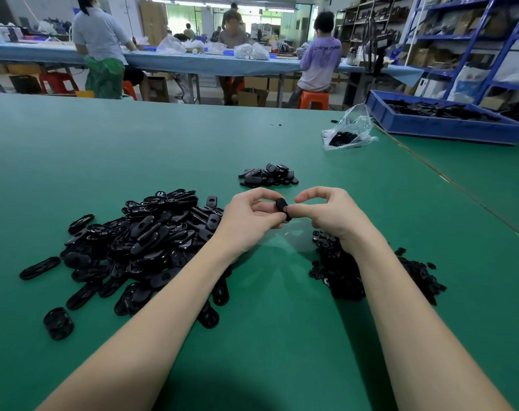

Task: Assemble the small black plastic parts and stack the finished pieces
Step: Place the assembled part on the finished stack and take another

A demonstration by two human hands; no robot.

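Both hands meet above the green table [163, 137] around one small black oval part [282, 207]. My left hand [249, 218] grips it from the left with curled fingers. My right hand [326, 213] pinches its right end between thumb and forefinger. A large heap of black oval shells [139, 241] lies to the left under my left forearm. A heap of small round black pieces [341, 271] lies under my right wrist. A small pile of finished pieces [268, 175] sits beyond the hands.
A clear plastic bag [348, 132] with black parts lies at the far right, beside a blue crate [442, 126] full of black parts. Loose shells [58, 323] lie near the front left. People sit at a blue bench [193, 62] behind; shelving stands at right.
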